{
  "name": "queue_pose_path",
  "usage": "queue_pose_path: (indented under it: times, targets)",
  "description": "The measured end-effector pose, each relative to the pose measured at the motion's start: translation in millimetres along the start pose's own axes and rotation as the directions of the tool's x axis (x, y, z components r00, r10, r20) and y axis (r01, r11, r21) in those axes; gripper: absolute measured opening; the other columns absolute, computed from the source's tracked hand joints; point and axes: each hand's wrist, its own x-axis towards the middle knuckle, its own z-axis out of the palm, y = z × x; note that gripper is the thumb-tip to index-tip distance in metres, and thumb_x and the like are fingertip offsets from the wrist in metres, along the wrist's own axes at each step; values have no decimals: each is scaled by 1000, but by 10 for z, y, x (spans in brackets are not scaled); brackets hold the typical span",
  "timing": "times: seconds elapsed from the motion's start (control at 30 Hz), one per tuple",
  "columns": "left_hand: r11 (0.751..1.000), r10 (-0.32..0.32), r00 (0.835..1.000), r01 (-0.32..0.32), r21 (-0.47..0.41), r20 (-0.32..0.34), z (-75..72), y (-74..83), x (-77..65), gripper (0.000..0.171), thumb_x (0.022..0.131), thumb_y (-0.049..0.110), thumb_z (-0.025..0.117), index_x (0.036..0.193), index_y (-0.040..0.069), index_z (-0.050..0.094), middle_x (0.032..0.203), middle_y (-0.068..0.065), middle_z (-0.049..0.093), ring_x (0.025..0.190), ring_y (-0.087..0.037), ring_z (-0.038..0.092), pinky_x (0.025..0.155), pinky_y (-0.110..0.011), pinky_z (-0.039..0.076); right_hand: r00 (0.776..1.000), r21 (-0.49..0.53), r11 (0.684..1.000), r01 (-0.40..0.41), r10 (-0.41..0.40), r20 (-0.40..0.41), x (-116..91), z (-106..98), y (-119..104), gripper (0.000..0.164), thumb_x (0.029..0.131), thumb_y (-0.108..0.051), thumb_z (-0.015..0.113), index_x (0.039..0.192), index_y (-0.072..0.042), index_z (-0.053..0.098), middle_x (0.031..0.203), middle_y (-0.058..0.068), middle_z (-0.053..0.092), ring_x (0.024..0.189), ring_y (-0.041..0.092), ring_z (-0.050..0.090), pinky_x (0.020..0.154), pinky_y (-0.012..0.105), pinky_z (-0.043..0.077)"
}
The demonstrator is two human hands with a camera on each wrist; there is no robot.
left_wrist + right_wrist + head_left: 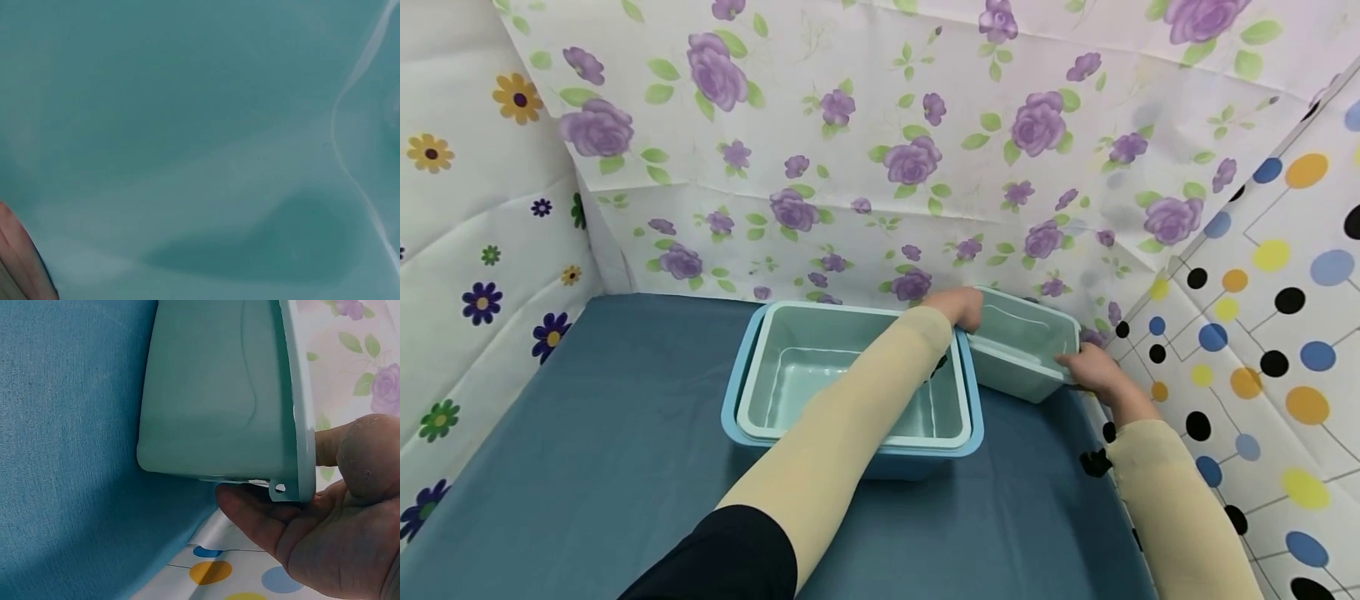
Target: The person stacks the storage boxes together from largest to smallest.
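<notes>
A narrow pale green plastic storage bin [1011,371] is at the back right, beside a larger bin. My left hand [957,307] reaches across the larger bin and grips the narrow bin's left end by the rim; its fingertips are hidden. At the opposite end, my right hand [1093,371] holds the rim. The right wrist view shows that hand's [312,534] thumb over the rim and its fingers under the edge, near a small holed tab. A larger pale green bin [820,342] sits nested inside a blue bin [733,408]. The left wrist view looks into pale green plastic [187,125].
A blue-grey cloth [625,450] covers the table. Behind the bins hangs a rose-patterned sheet [850,167]. A dotted sheet [1255,333] stands close to my right hand, and a flower-patterned one [467,233] is on the left.
</notes>
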Motion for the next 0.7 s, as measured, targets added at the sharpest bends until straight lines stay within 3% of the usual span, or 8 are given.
queue_pose_path:
  times: [0.23, 0.7]
  targets:
    - [1000, 14, 1000, -14, 2, 7, 3, -5, 24, 36, 109, -3, 50, 80, 15, 41, 84, -4, 36, 64, -14, 21, 60, -28, 30, 1000, 15, 1000, 26, -26, 1, 5, 16, 34, 56, 119, -19, 48, 157, 20, 36, 135, 34, 56, 102, 25, 68, 85, 40, 64]
    - [999, 27, 999, -27, 24, 22, -18, -13, 66, 40, 106, -7, 51, 75, 16, 38, 77, -1, 28, 62, -13, 17, 57, -28, 28, 996, 127, 989, 72, -77, 34, 47, 28, 105, 51, 116, -8, 45, 160, 15, 35, 130, 27, 58, 100, 22, 68, 85, 45, 66]
